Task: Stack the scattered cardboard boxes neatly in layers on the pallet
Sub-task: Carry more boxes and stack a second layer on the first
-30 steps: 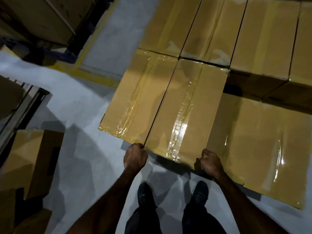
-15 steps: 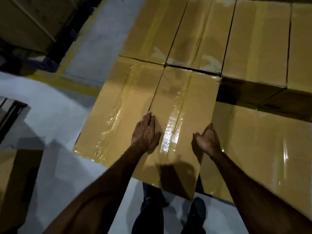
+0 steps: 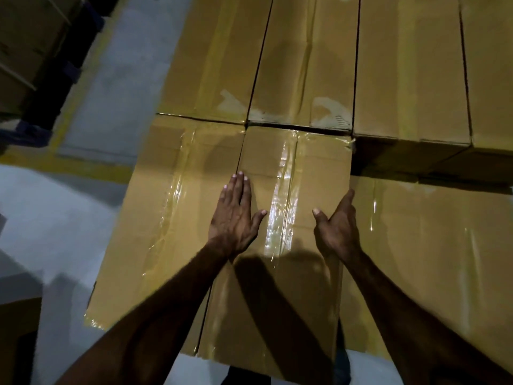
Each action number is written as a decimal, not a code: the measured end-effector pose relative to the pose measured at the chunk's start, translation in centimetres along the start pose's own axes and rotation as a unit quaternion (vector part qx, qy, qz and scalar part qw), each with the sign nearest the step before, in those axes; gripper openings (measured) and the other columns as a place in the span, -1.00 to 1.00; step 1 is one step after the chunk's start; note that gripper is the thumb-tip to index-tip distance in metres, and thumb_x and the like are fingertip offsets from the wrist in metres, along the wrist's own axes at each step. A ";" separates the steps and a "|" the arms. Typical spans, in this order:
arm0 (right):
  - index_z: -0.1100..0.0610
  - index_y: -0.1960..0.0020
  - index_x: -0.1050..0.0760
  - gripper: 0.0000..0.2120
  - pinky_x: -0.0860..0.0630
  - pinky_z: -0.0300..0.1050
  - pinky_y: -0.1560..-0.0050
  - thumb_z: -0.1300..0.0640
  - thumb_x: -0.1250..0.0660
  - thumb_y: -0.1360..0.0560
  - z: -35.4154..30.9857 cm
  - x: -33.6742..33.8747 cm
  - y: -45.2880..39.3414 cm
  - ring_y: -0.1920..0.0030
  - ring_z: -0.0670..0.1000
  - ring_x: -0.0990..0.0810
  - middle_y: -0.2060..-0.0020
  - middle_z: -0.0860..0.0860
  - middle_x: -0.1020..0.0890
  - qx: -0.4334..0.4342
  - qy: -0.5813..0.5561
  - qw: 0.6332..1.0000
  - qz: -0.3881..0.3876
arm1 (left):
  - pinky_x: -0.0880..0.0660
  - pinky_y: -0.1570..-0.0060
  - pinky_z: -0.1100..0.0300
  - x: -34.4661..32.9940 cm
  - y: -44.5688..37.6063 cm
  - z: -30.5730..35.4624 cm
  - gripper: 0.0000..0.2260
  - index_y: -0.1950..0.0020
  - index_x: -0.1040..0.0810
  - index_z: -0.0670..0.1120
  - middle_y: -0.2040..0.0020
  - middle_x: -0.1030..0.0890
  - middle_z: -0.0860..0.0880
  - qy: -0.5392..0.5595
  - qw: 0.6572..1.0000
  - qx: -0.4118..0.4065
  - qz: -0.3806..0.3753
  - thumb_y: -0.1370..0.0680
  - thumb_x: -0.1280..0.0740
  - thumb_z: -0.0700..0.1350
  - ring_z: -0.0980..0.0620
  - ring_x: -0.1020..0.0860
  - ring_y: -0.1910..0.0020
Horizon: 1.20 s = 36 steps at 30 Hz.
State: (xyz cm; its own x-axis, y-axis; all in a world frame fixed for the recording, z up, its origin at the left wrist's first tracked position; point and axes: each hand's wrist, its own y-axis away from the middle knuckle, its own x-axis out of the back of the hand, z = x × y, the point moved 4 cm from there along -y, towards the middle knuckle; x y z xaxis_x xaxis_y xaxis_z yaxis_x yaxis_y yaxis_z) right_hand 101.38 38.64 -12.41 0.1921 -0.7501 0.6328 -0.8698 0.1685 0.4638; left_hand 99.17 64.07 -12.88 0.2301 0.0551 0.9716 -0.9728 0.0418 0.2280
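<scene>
Upper layer filling: taped box (image 3: pixel 288 218) sitting among stacked boxes (image 3: pixel 402 65) at 12 o'clock, left hand (image 3: pixel 236 215) pressing flat, fingers straight, right hand (image 3: pixel 337 226) lying open along its 3 o'clock edge, lower box (image 3: pixel 430 259) awaiting cover, pallet apparently hidden.

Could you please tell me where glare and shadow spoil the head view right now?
Head view: bright glare runs along the clear tape strip on the brown cardboard box under the hands; the arms cast dark shadows on its near end; the left edge is dim and soft.
</scene>
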 end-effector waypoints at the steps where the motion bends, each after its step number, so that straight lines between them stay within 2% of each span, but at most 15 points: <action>1: 0.07 -0.70 0.29 -0.03 -0.39 0.22 -0.41 -0.08 -0.37 -0.64 0.0 -0.1 -0.2 -0.50 0.36 -0.35 -0.62 0.24 -0.18 -0.001 0.004 1.000 0.000 | 0.08 -0.67 -0.10 -0.1 -0.2 0.0 -0.20 -0.70 0.21 -0.24 -0.70 0.24 -0.22 0.001 1.000 0.004 0.004 -0.70 0.22 0.34 -0.12 0.25 -0.69; 7: 0.10 -0.69 0.29 -0.01 -0.40 0.25 -0.39 -0.11 -0.37 -0.63 0.0 -0.3 -0.4 -0.51 0.37 -0.34 -0.64 0.24 -0.14 0.006 0.033 0.999 0.000 | 0.08 -0.67 -0.10 -0.2 -1.0 -0.2 -0.18 -0.70 0.19 -0.24 -0.71 0.22 -0.21 -0.007 1.000 -0.002 0.011 -0.68 0.20 0.36 -0.11 0.26 -0.69; 10: 0.19 -0.69 0.23 0.01 -0.42 0.25 -0.39 -0.17 -0.39 -0.60 -0.4 0.2 -0.5 -0.55 0.34 -0.29 -0.65 0.22 -0.10 0.031 0.099 0.995 0.008 | 0.11 -0.67 -0.10 0.3 -2.9 -0.2 -0.14 -0.70 0.23 -0.21 -0.70 0.26 -0.20 -0.014 1.000 0.001 0.010 -0.66 0.22 0.41 -0.10 0.29 -0.69; 12: 0.21 -0.69 0.14 0.03 -0.40 0.23 -0.42 -0.22 -0.42 -0.56 -1.1 1.2 -1.1 -0.60 0.31 -0.19 -0.66 0.22 -0.05 0.104 0.160 0.981 0.030 | 0.10 -0.66 -0.11 0.7 -4.6 0.0 -0.13 -0.70 0.22 -0.21 -0.71 0.25 -0.20 -0.017 1.000 0.009 0.017 -0.65 0.21 0.43 -0.11 0.28 -0.69; 15: 0.15 -0.70 0.10 0.12 -0.33 0.22 -0.49 -0.42 -0.37 -0.46 -2.2 2.5 -3.1 -0.65 0.26 -0.08 -0.68 0.19 0.02 0.206 0.216 0.954 0.025 | 0.07 -0.66 -0.13 1.0 -6.3 0.4 -0.12 -0.71 0.17 -0.19 -0.72 0.18 -0.19 -0.012 0.999 0.027 0.036 -0.65 0.18 0.45 -0.12 0.21 -0.70; 18: 0.10 -0.71 0.19 0.20 -0.26 0.15 -0.53 -0.39 -0.46 -0.43 -2.7 2.7 -5.5 -0.67 0.15 -0.03 -0.70 0.06 0.12 0.190 0.144 0.971 0.002 | 0.07 -0.66 -0.13 1.0 -6.8 0.5 -0.11 -0.72 0.16 -0.18 -0.73 0.16 -0.18 -0.010 0.999 0.032 0.042 -0.64 0.17 0.47 -0.11 0.19 -0.71; 20: 0.09 -0.71 0.24 0.19 -0.13 0.02 -0.57 -0.26 -0.52 -0.46 -3.0 2.5 -6.6 -0.68 0.09 0.00 -0.71 0.02 0.12 0.173 0.070 0.982 0.036 | 0.06 -0.66 -0.13 1.0 -6.8 0.4 -0.11 -0.72 0.16 -0.18 -0.73 0.16 -0.17 -0.005 0.998 0.033 0.048 -0.64 0.16 0.47 -0.10 0.20 -0.71; 22: 0.11 -0.71 0.23 0.18 -0.06 -0.03 -0.59 -0.17 -0.55 -0.47 -3.3 2.2 -7.2 -0.68 0.09 0.01 -0.71 0.05 0.07 0.129 -0.003 0.987 0.091 | 0.07 -0.66 -0.12 1.0 -6.8 0.4 -0.11 -0.72 0.16 -0.17 -0.73 0.16 -0.17 0.004 0.998 0.034 0.054 -0.65 0.13 0.46 -0.09 0.21 -0.70; 24: 0.13 -0.71 0.17 0.14 -0.13 0.06 -0.61 -0.14 -0.56 -0.48 -3.6 1.9 -7.7 -0.67 0.15 -0.08 -0.69 0.12 -0.07 0.084 -0.046 0.989 0.116 | 0.07 -0.67 -0.11 1.0 -6.8 0.4 -0.11 -0.72 0.15 -0.17 -0.73 0.16 -0.16 0.013 0.997 0.035 0.061 -0.65 0.10 0.46 -0.08 0.21 -0.71; 26: 0.11 -0.72 0.09 0.09 -0.21 0.10 -0.57 -0.14 -0.55 -0.48 -3.8 1.6 -7.9 -0.63 0.18 -0.20 -0.65 0.13 -0.21 0.074 -0.049 0.987 0.131 | 0.09 -0.67 -0.10 1.0 -6.8 0.3 -0.10 -0.72 0.16 -0.17 -0.73 0.17 -0.16 0.022 0.997 0.034 0.059 -0.64 0.09 0.47 -0.07 0.22 -0.70; 28: 0.10 -0.71 0.03 0.05 -0.23 0.08 -0.57 -0.12 -0.55 -0.48 -3.8 1.4 -7.8 -0.61 0.16 -0.24 -0.64 0.11 -0.25 0.097 -0.047 0.983 0.148 | 0.11 -0.67 -0.10 0.8 -6.8 0.2 -0.08 -0.72 0.18 -0.18 -0.72 0.20 -0.16 0.029 0.998 0.030 0.055 -0.63 0.09 0.48 -0.07 0.23 -0.70; 33: 0.04 -0.71 0.01 0.01 -0.26 0.12 -0.57 -0.11 -0.54 -0.50 -3.9 1.4 -7.2 -0.61 0.13 -0.25 -0.64 0.08 -0.27 0.126 -0.038 0.977 0.167 | 0.11 -0.67 -0.09 0.7 -6.7 0.1 -0.07 -0.72 0.17 -0.18 -0.72 0.19 -0.17 0.034 0.997 0.022 0.062 -0.63 0.04 0.48 -0.08 0.22 -0.70; 36: 0.00 -0.71 0.07 -0.01 -0.33 0.18 -0.50 -0.13 -0.49 -0.54 -4.6 1.7 -7.1 -0.59 0.20 -0.27 -0.65 0.10 -0.18 0.142 0.017 0.977 0.156 | 0.09 -0.67 -0.10 0.9 -6.7 0.2 -0.07 -0.72 0.18 -0.18 -0.72 0.19 -0.17 0.028 0.998 0.025 0.059 -0.63 0.06 0.49 -0.08 0.22 -0.70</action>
State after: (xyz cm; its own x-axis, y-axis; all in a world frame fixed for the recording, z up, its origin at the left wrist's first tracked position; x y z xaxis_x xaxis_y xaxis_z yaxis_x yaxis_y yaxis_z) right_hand 109.92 39.13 -11.78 -0.0920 -0.6678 0.7387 -0.9787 0.1974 0.0566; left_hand 105.86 63.61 -13.54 0.1134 0.1127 0.9871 -0.9931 -0.0186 0.1162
